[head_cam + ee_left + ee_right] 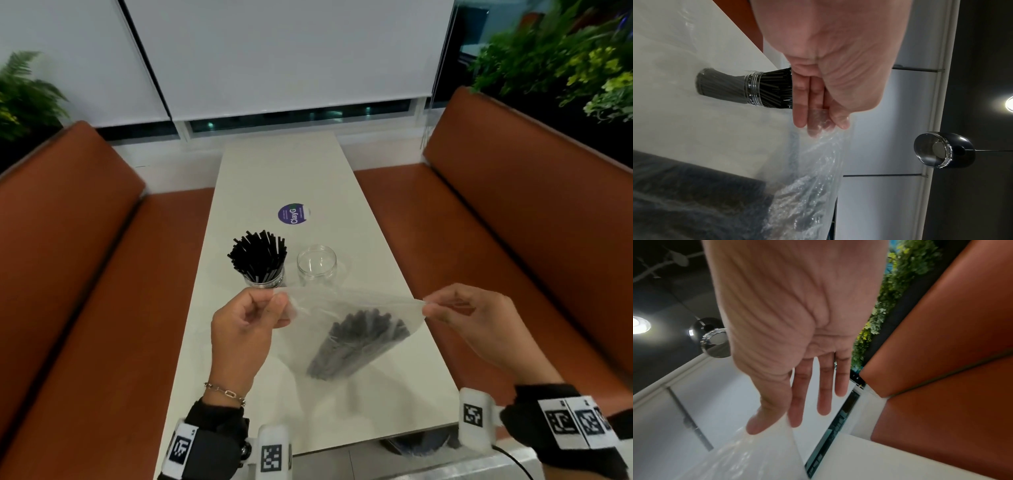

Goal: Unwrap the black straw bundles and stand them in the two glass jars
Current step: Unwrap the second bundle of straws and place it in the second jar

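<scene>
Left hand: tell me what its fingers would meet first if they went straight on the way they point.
Probably the clear plastic wrapper that the left hand already pinches; depth is unclear.

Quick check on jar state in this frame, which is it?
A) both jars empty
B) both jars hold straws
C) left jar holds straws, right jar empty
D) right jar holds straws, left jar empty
C: in the head view the left jar is packed with black straws, the right jar is clear and empty, and the second bundle is still in the plastic bag that both hands pinch at its edges.
</scene>
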